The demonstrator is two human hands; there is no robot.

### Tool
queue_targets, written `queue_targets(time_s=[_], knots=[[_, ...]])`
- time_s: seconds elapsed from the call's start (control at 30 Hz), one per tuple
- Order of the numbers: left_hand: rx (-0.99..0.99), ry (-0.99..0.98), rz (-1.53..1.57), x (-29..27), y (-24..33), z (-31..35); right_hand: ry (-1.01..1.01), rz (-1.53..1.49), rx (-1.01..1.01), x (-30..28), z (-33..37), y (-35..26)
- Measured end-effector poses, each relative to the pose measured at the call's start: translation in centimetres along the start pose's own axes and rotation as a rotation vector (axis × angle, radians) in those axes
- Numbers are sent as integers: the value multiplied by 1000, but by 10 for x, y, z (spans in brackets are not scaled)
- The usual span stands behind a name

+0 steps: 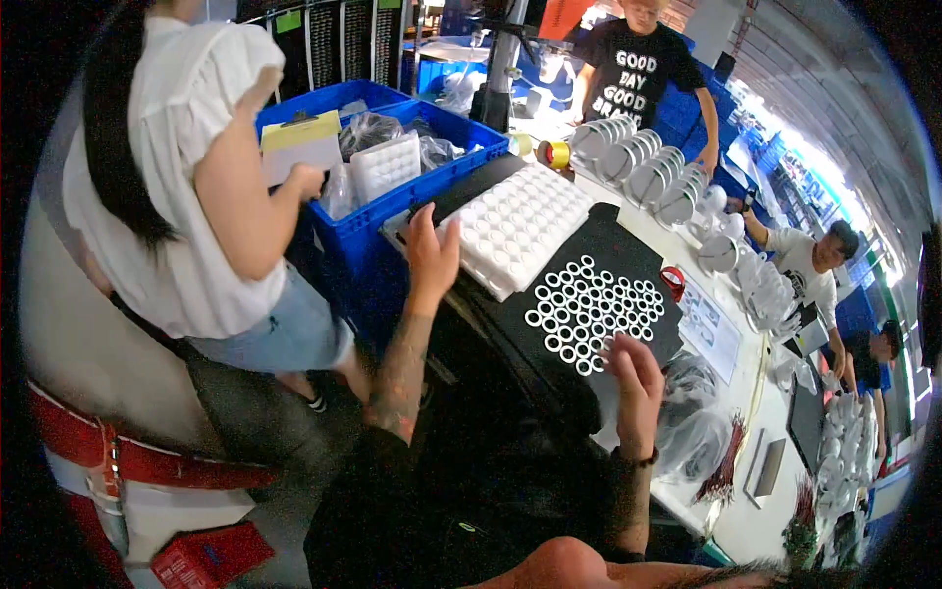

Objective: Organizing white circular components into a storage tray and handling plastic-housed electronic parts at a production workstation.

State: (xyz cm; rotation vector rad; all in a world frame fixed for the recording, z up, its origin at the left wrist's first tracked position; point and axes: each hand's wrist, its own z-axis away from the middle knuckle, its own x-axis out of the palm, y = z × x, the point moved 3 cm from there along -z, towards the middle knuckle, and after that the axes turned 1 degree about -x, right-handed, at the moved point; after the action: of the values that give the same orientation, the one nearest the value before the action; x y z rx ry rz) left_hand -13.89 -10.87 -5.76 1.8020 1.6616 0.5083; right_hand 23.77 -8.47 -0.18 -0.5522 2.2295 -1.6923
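Observation:
A white tray (510, 221) with rows of round white pieces lies at the worktable's near left side. My left hand (432, 257) is beside its left edge, fingers up and thumb apart, holding nothing visible. To the tray's right, a black mat (624, 243) carries many small white rings (595, 306) in a loose single layer. My right hand (638, 393) is over the mat's near right part, by the closest rings. Its fingers are loosely bent and apart, with nothing visible in them.
A blue crate (363, 221) with bagged parts stands left, beside a person (186, 187) holding a clipboard (302, 147). Plastic bags (687, 412), a printed sheet (711, 329) and a red tape roll (673, 283) lie right. Round lamp-like parts (648, 177) line the far side, where other people work.

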Motion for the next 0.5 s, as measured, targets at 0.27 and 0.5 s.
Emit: queue_targets(time_s=[0.27, 0.5], knots=[[-234, -262, 259, 30, -57, -10, -106, -338, 634, 119, -96, -10], [-413, -362, 343, 22, -26, -10, -149, -281, 605, 135, -129, 2]])
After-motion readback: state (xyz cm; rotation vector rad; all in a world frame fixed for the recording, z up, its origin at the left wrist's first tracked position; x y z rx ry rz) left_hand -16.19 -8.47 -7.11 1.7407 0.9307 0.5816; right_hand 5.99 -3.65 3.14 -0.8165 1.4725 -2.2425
